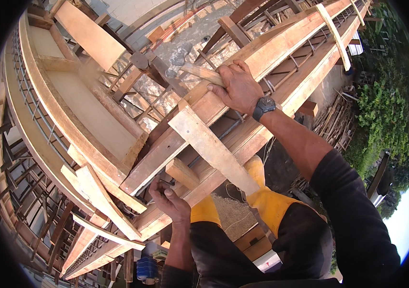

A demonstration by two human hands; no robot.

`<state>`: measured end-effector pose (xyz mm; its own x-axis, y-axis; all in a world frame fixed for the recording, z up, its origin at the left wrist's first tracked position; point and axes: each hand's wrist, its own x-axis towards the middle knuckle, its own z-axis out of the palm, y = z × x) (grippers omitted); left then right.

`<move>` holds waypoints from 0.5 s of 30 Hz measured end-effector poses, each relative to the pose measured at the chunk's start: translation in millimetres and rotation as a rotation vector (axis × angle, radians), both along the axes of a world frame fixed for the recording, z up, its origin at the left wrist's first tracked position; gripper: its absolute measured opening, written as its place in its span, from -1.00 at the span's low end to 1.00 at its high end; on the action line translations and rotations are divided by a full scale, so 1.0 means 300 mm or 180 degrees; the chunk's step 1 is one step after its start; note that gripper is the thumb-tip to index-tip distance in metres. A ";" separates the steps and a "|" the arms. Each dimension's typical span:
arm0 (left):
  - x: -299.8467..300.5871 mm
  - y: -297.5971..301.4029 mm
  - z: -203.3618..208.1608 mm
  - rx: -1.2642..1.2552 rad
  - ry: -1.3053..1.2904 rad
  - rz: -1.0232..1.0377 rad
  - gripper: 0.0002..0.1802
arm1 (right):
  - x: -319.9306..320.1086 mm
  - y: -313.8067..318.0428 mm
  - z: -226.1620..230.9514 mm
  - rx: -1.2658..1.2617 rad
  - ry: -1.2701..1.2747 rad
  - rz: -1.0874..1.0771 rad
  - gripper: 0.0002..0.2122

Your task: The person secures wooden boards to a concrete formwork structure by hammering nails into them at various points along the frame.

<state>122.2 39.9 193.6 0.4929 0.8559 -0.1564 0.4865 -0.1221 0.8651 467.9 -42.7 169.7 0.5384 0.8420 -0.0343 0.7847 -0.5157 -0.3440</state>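
Observation:
My right hand (241, 90) is closed round the wooden handle of a hammer (199, 73), above the long timber beam formwork (204, 109). The hammer's grey metal head lies to the left of the fist. My left hand (170, 204) is low at the formwork's near end, fingers curled beside a short wooden block (182, 174). A small dark piece shows at its fingertips, too small to name. A flat wooden strip (214, 149) lies across both formwork boards between my hands. Steel bars (286, 77) run inside the form.
Curved formwork (65, 120) with rebar stands at the left. Loose wood strips (101, 201) lie across its near end. My legs in yellow boots (274, 206) straddle the beam's near side. Green bushes (382, 125) and stacked sticks (334, 120) are below at the right.

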 end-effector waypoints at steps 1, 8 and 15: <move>0.007 0.045 -0.008 0.0085 -0.0225 0.0108 -0.48 | -0.001 0.000 -0.009 0.0012 0.0035 -0.0002 -0.62; 0.205 0.378 -0.037 0.0681 0.1666 -0.1256 -0.49 | 0.002 0.000 0.008 -0.0002 -0.0085 0.0064 -0.63; 0.218 0.373 -0.017 0.0305 0.2481 -0.1339 -0.35 | 0.002 0.005 0.000 0.0059 -0.0118 0.0170 -0.52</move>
